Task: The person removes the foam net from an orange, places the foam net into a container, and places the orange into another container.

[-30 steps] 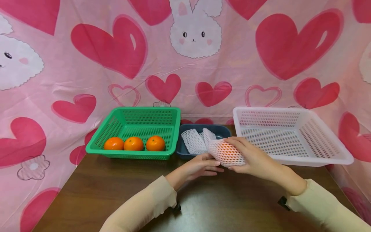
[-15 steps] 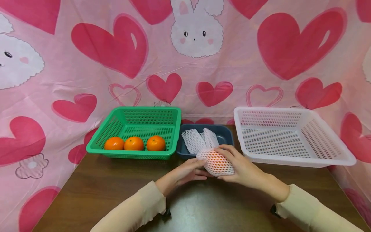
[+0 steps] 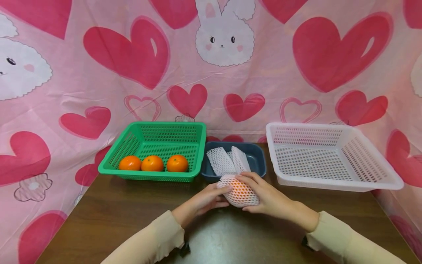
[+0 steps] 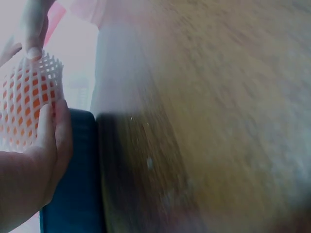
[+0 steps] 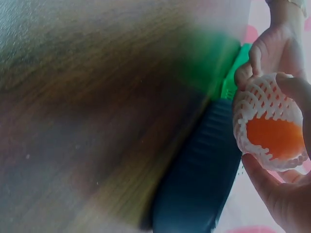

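Observation:
An orange (image 3: 241, 191) sits inside a white foam net (image 3: 227, 181), held above the table in front of the blue-grey tray. My right hand (image 3: 268, 198) grips the netted orange from the right, thumb and fingers spread round it. From the left, my left hand (image 3: 202, 200) holds the net's left end, its thumb on the mesh and the other fingers partly hidden below. In the right wrist view, a patch of bare orange (image 5: 274, 138) shows through the net's open end. In the left wrist view, the mesh (image 4: 26, 104) covers the fruit between both hands.
A green basket (image 3: 158, 175) at the left holds three oranges (image 3: 177, 163). The blue-grey tray (image 3: 258, 161) behind the hands holds several foam nets (image 3: 220, 160). A white basket (image 3: 339, 183) stands at the right. Behind everything hangs a pink heart-patterned cloth (image 3: 184, 44).
Both hands have brought the netted orange left and down, nearer the body. The net's loose end has been drawn in round the fruit, and the left thumb now lies on it.

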Motion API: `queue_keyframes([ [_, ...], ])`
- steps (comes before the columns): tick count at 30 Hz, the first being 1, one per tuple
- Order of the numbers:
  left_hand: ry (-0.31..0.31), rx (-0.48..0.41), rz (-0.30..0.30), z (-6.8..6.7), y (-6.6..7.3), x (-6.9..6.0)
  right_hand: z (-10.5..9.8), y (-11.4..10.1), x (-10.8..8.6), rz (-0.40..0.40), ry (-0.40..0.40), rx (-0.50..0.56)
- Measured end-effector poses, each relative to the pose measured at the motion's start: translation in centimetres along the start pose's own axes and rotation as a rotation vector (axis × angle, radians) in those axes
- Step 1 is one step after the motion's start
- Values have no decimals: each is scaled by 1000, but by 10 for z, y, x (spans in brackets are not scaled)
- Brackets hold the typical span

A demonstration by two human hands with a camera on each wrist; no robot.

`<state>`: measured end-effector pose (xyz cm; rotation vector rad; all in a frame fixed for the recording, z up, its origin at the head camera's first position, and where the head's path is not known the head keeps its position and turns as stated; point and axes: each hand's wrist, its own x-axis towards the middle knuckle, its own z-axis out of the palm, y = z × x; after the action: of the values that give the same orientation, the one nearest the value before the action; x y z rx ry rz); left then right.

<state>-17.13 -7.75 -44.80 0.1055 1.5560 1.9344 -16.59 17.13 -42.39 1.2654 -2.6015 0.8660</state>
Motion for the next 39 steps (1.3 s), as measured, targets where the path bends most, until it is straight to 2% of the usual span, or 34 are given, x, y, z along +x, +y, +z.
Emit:
queue_keyframes([
  [5,18,23,3,-7,1,-3,4,-1,1,-8,-6,39],
  [13,60,61,12,-13,5,-6,8,-1,5,22,9,129],
  [20,82,139,-4,-18,6,-7,13,1,7,120,-30,367],
  [24,81,162,-8,-19,6,-8,14,0,8,156,-37,370],
  [32,97,194,-14,-20,6,-7,19,1,9,163,-42,386],
  [39,113,250,11,-21,4,-5,22,2,9,190,-59,392],
])
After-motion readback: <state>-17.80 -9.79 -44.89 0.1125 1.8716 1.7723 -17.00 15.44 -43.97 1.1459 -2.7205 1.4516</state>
